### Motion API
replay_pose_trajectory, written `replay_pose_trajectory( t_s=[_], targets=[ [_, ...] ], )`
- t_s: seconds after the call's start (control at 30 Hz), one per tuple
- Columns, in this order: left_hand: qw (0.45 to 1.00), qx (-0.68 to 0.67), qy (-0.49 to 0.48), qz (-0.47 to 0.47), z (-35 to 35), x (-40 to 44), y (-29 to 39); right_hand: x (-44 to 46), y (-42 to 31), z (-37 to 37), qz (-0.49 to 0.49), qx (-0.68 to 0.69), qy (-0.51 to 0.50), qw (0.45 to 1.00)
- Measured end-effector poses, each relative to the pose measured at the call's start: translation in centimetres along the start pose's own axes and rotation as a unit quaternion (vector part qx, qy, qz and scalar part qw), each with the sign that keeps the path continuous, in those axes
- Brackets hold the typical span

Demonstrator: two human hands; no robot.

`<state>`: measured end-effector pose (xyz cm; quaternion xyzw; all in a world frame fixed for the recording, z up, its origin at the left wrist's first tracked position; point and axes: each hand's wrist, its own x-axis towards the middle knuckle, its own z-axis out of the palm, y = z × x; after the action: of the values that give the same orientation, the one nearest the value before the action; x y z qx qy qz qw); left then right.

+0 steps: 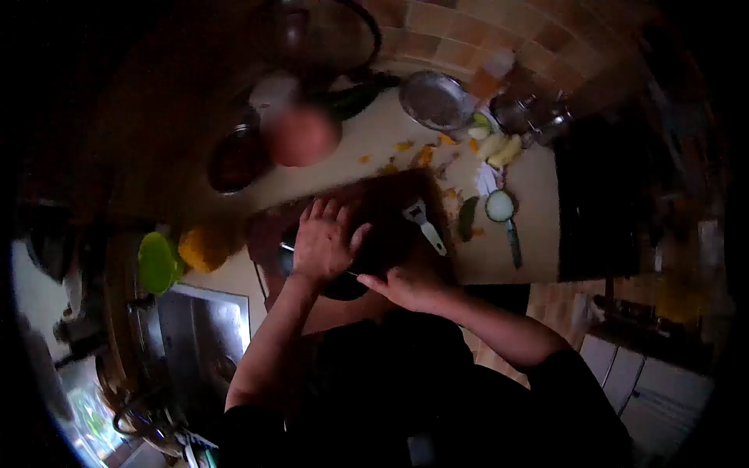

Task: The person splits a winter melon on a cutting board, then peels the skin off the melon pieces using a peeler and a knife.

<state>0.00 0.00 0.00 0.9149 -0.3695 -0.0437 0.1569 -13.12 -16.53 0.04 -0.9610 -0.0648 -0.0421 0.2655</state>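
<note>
Clothing point(390, 366) fronts left hand point(324, 243), seemingly atop dark object point(344, 291).

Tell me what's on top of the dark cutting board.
On the cutting board lie a pale-handled peeler, toward the right, and a dark item under the left hand. That hand covers much of the item, so what it is cannot be told.

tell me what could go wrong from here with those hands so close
The left hand and right hand are close together in dim light; if the thin item between them is a blade (too dark to tell), a slip might cause a cut. The peeler lies loose on the cutting board near the right hand and could get knocked. The green bowl is close to the sink and might tip if bumped.
</note>
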Motion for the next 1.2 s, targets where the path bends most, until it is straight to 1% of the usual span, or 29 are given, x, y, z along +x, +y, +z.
replay_pose_trajectory(
  t_s=[0.03,0.07,0.1,0.17,0.2,0.23,0.27,0.3,0.33,0.37,0.4,0.43,0.47,0.57,0.6,0.63,0.67,0.7,0.73,0.8,0.83,0.87,0.9,0.93,0.97,1.0,1.1,1.13,1.2],
  targets=[
    [0.999,-0.014,-0.037,-0.009,-0.5,-0.9,0.7,-0.9,-1.0,-0.4,0.01,-0.009,-0.035,0.999],
    [0.997,-0.024,-0.07,-0.022,-0.8,-1.7,1.3,-1.5,-0.5,-0.1,0.043,0.015,-0.086,0.995],
    [0.997,0.005,-0.083,-0.002,-0.1,-0.4,2.2,-2.0,0.1,0.2,0.078,0.036,-0.136,0.987],
    [0.995,0.067,0.027,0.075,0.7,8.6,2.0,3.3,7.9,1.1,0.163,0.046,-0.183,0.968],
    [0.996,0.02,-0.067,0.053,0.2,2.9,2.3,-0.9,2.8,3.0,0.131,0.101,-0.078,0.983],
    [0.991,-0.021,-0.131,0.031,-0.2,-0.6,2.2,-2.8,-0.8,4.1,0.094,0.131,0.05,0.986],
    [0.986,-0.059,-0.154,0.026,0.1,-1.4,1.9,-2.7,-1.0,4.1,0.088,0.133,0.061,0.985],
    [0.989,-0.053,-0.138,0.024,0.3,-0.3,1.7,-2.5,-1.1,4.0,0.082,0.135,0.071,0.985],
    [0.991,-0.049,-0.122,0.016,0.4,1.1,1.6,-1.5,-0.4,2.2,0.117,0.147,-0.067,0.98],
    [0.993,-0.046,-0.109,0.004,0.5,2.3,1.5,-0.6,0.4,1.2,0.152,0.161,-0.209,0.953],
    [0.994,-0.032,-0.107,0.006,0.7,3.4,1.3,0.1,1.2,1.0,0.159,0.167,-0.22,0.948],
    [0.997,-0.02,-0.067,0.021,1.1,3.0,0.8,0.0,1.0,1.4,0.156,0.141,-0.21,0.955],
    [0.998,-0.009,-0.053,0.031,1.6,3.1,0.3,0.0,1.1,2.2,0.164,0.136,-0.213,0.954],
    [0.996,0.002,-0.084,0.025,0.7,3.6,1.7,-0.4,1.5,3.0,0.26,0.184,-0.301,0.899],
    [0.997,0.007,-0.064,0.046,1.1,3.6,1.4,-1.0,1.6,4.7,0.21,0.098,-0.164,0.959],
    [0.997,0.014,-0.044,0.061,1.8,3.5,0.8,-1.5,1.3,6.3,0.149,0.011,-0.025,0.989],
    [0.997,0.022,-0.027,0.072,2.3,3.3,0.3,-2.1,1.3,7.4,0.144,0.015,-0.007,0.989],
    [0.998,0.0,-0.01,0.062,2.6,3.0,0.0,-1.9,0.7,7.2,0.139,0.02,0.011,0.99],
    [0.998,-0.022,0.008,0.052,2.9,2.8,-0.2,-1.7,0.5,6.9,0.19,0.111,-0.092,0.971],
    [0.997,-0.068,0.038,0.023,2.9,1.8,-0.3,-1.6,0.2,5.6,0.211,0.16,-0.157,0.951],
    [0.995,-0.09,0.052,0.007,2.4,1.7,-0.4,-1.3,0.7,4.1,0.185,0.12,-0.116,0.968],
    [0.992,-0.109,0.067,-0.011,1.9,1.5,-0.6,-1.1,1.2,3.8,0.194,0.121,-0.119,0.966],
    [0.984,-0.107,0.141,0.017,1.4,1.3,-0.7,-0.9,1.7,3.5,0.202,0.121,-0.122,0.964],
    [0.97,-0.102,0.215,0.044,1.0,1.1,-0.7,-0.5,1.9,3.5,0.247,0.155,-0.171,0.941],
    [0.952,-0.094,0.284,0.069,0.8,0.6,-0.8,-0.5,2.0,3.0,0.274,0.193,-0.194,0.922],
    [0.942,-0.102,0.313,0.065,0.9,-0.2,-1.1,-0.1,1.8,1.8,0.303,0.228,-0.215,0.9],
    [0.914,0.0,0.406,-0.007,0.6,-3.1,-1.8,0.6,2.1,0.7,0.399,0.291,-0.294,0.819],
    [0.917,0.056,0.393,-0.035,1.4,-3.9,-3.1,0.6,2.5,1.4,0.392,0.29,-0.293,0.822],
    [0.922,-0.021,0.368,-0.117,2.7,-5.7,-3.8,0.7,3.8,0.7,0.408,0.374,-0.33,0.765]
  ],
)
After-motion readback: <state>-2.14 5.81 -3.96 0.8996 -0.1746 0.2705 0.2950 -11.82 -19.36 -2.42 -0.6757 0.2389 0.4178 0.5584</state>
